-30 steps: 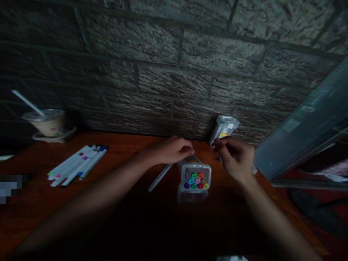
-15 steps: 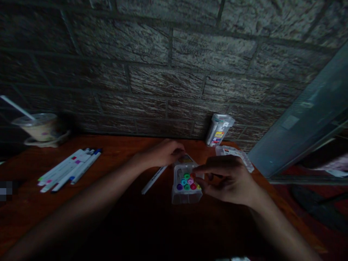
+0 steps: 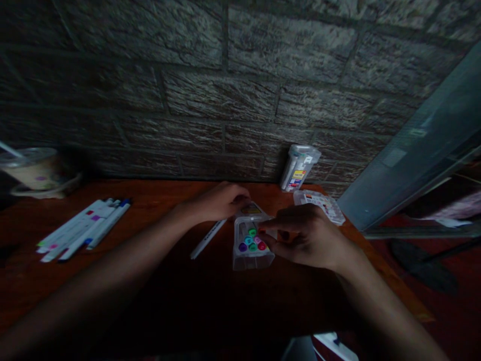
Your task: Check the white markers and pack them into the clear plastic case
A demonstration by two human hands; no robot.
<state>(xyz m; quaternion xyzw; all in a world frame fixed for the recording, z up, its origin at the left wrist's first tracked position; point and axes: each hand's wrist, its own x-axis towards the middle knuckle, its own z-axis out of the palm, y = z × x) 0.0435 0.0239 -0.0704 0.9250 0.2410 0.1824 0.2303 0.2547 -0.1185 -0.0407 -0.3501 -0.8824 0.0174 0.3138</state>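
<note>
A clear plastic marker case (image 3: 253,263) lies on its side on the wooden table, its open end toward me. Several markers (image 3: 252,247) inside show coloured caps: green, teal, blue, purple, pink and red. My left hand (image 3: 225,201) is curled against the far end of the case, its fingertips partly hidden. At the right of the opening, my right hand (image 3: 310,235) pinches an orange-red marker end (image 3: 261,230) between thumb and forefinger. A loose white marker (image 3: 208,239) rests left of the case, under my left wrist.
Several white markers (image 3: 86,228) lie together at the left, near a drink cup (image 3: 32,169) with a straw in a holder. A second clear case (image 3: 299,169) stands upright by the brick wall (image 3: 248,100). A clear lid (image 3: 323,206) lies behind my right hand.
The view has shifted, so everything sits slightly lower-left to higher in the picture. Both hands keep their places at the case, the right one still pinching at the opening.
</note>
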